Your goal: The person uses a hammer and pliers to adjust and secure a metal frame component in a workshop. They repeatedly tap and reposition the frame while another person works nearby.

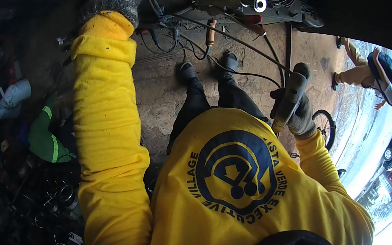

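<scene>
My left hand (118, 1), in a dark grey knitted glove, reaches to the top edge beside the cluttered workbench. Its fingers run into shadow and out of the picture, so I cannot see what they touch. Low on the right, my gloved right hand (301, 116) is wrapped round a long, rounded, grey-tan tool (292, 97) held at a slant beside my hip. The tool's exact kind does not show. Ahead, an orange-handled tool (211, 33) on a black cable hangs at the bench edge. Red-handled pliers (252, 19) lie near shiny metal rings (259, 4).
Black cables (250, 78) trail across the brown floor (161, 94) near my feet. A person in green (47, 137) is at the left, above piled metal parts (65, 195). Another person (385, 71) and a bicycle wheel (326, 129) are at the right.
</scene>
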A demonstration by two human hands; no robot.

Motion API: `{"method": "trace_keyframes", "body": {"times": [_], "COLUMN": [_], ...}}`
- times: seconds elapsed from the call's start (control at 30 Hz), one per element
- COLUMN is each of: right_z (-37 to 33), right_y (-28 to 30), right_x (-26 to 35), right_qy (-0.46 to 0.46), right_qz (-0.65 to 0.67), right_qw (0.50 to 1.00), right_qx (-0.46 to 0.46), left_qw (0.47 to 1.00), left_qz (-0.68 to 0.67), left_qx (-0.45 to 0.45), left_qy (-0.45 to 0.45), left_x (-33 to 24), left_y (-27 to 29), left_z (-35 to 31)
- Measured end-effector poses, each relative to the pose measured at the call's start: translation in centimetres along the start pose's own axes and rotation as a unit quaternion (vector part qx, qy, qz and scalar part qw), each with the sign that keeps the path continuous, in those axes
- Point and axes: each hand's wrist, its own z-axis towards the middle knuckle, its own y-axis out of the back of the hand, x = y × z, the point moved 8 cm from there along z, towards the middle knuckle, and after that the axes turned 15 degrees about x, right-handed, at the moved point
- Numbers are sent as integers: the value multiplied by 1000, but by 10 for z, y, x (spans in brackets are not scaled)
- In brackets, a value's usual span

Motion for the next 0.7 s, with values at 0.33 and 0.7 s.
{"method": "trace_keyframes", "body": {"times": [0.33,0.7], "right_z": [-2,-19], "right_y": [0,-1], "right_x": [1,20], "right_qy": [16,40], "right_qz": [6,-130], "right_qw": [1000,989], "right_qx": [-9,-61], "left_qw": [1000,999], "left_qz": [-11,-49], "left_qx": [-5,11], "left_qy": [-3,-10], "left_x": [4,13], "left_y": [7,2], "left_z": [-1,-14]}}
